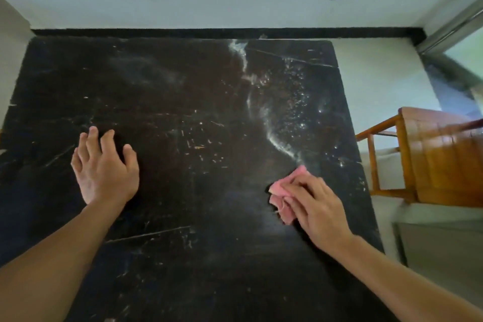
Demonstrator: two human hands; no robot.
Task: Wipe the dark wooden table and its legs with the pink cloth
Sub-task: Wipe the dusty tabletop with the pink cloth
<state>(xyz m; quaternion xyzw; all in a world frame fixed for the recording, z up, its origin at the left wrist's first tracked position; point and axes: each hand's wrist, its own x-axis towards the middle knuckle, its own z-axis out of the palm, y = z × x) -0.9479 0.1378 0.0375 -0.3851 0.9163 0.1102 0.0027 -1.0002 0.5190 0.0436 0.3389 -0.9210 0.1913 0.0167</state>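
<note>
Lying bunched near the right edge of the dark wooden surface (183, 86), the pink cloth (283, 197) sits under the right hand (317, 205), whose fingers curl over it. A pale dusty streak (261, 104) runs beyond it toward the far edge. The left hand (104, 167) is spread open, holding nothing, further left. A wooden chair (439, 159) stands beside the surface.

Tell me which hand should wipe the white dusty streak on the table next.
Right. The right hand holds the pink cloth on the dark table, just short of the near end of the white streak. The left hand is bare, fingers spread, well off to the left.
</note>
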